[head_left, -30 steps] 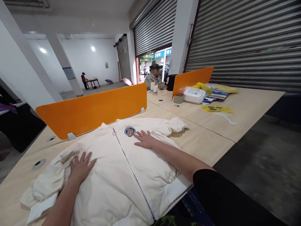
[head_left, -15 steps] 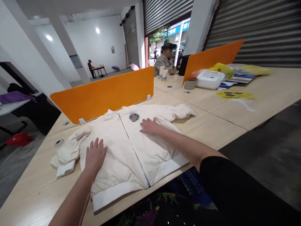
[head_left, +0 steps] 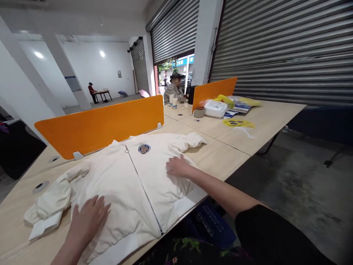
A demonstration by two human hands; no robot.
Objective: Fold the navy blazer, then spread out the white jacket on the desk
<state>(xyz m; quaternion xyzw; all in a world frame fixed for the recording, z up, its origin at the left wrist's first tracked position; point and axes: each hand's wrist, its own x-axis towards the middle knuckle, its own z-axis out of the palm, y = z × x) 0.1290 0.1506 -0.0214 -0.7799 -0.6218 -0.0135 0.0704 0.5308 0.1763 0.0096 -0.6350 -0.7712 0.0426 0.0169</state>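
A cream zip-up jacket [head_left: 116,184] lies spread front side up on the wooden table, its collar toward the orange divider. The zip is closed, with a ring pull near the collar, and a round blue badge [head_left: 144,148] sits on the chest. My left hand [head_left: 89,217] rests with fingers spread on the jacket's lower left front, beside the crumpled left-hand sleeve. On the other side, my right hand [head_left: 178,166] lies palm down on the front below the badge, fingers stretched out and slightly bent. Neither hand grips the cloth.
An orange divider [head_left: 102,123] stands just behind the jacket. Farther right are a white plastic box [head_left: 216,108], a roll of tape [head_left: 199,112], a yellow fan [head_left: 238,123] and paper cups [head_left: 174,103]. A person in a hat [head_left: 174,90] sits beyond the table.
My left hand has slid down the jacket toward its hem. My right hand has moved slightly lower, away from the badge. The camera view has turned right.
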